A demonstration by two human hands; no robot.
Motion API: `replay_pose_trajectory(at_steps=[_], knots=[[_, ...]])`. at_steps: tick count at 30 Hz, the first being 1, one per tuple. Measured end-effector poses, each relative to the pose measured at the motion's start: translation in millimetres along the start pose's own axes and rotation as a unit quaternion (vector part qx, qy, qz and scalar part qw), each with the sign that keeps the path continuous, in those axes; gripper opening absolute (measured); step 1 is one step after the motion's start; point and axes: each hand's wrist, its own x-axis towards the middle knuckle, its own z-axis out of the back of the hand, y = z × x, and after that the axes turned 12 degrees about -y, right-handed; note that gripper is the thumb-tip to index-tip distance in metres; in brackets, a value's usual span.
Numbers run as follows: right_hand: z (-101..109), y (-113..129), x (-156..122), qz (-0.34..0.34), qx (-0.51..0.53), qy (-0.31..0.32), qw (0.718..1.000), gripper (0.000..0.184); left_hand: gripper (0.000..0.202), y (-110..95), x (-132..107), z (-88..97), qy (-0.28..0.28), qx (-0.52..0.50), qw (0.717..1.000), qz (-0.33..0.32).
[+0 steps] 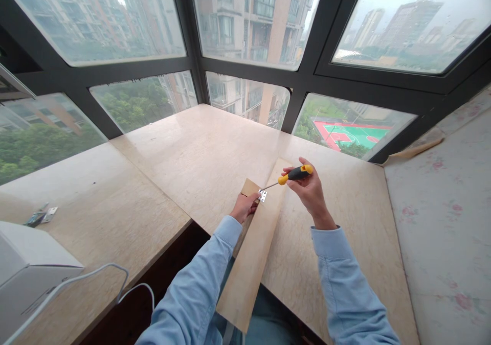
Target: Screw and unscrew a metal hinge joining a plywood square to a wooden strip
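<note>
A long light wooden board [251, 255] runs from my lap up onto the marble sill. A smaller wooden piece [250, 186] sits beside its left edge, joined by a small silver hinge [263, 196]. My left hand [244, 207] is closed on the small wooden piece, thumb next to the hinge. My right hand [309, 186] grips a screwdriver [293, 175] with a yellow and black handle. Its metal tip rests on the hinge.
The beige marble sill [184, 166] wraps below dark-framed windows. A white appliance [26, 273] with a white cable [95, 278] stands at the lower left, with small metal hinges [41, 215] behind it. A floral-patterned surface [445, 222] lies on the right.
</note>
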Motion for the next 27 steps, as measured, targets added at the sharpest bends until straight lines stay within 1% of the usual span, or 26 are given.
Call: replay_pose_trajectory(at_steps=[6, 8, 11, 13, 15, 17, 19, 21, 24, 26, 27], knots=[[1.1, -1.0, -0.4, 0.001, -0.015, 0.020, 1.000, 0.069, 0.035, -1.3, -2.6, 0.3, 0.005, 0.001, 1.000, -0.001], [0.2, -1.3, -0.7, 0.008, -0.012, 0.012, 1.000, 0.068, 0.035, -1.6, -3.0, 0.3, 0.006, 0.001, 1.000, -0.003], [0.9, 0.4, 0.7, 0.008, -0.006, -0.019, 1.000, 0.069, 0.036, -1.9, -2.9, 0.4, 0.006, 0.001, 1.000, -0.001], [4.7, 1.6, 3.7, -0.011, -0.022, -0.046, 0.999, 0.070, 0.037, -2.0, -2.7, 0.4, 0.006, 0.001, 1.000, -0.001], [11.6, 0.8, 7.8, -0.054, -0.062, -0.060, 0.995, 0.072, 0.037, -2.1, -2.6, 0.1, 0.002, 0.000, 1.000, 0.001], [20.1, -3.4, 11.5, -0.117, -0.133, -0.035, 0.984, 0.073, 0.036, -2.4, -2.7, -0.4, -0.001, -0.004, 1.000, 0.005], [27.7, -10.4, 13.1, -0.170, -0.227, 0.021, 0.959, 0.069, 0.034, -2.8, -3.0, -1.1, -0.004, -0.008, 1.000, 0.007], [32.1, -18.2, 12.7, -0.190, -0.336, 0.057, 0.921, 0.064, 0.032, -3.2, -3.3, -1.9, -0.008, -0.010, 1.000, 0.009], [32.9, -26.5, 10.5, -0.192, -0.486, 0.043, 0.852, 0.061, 0.031, -4.0, -4.1, -2.7, -0.019, -0.013, 1.000, 0.011], [31.9, -29.0, 9.6, -0.198, -0.548, 0.033, 0.812, 0.057, 0.030, -4.5, -4.9, -2.5, -0.021, -0.013, 1.000, 0.011], [31.6, -29.8, 9.5, -0.201, -0.567, 0.033, 0.798, 0.054, 0.030, -4.7, -5.3, -2.3, -0.020, -0.012, 1.000, 0.011]])
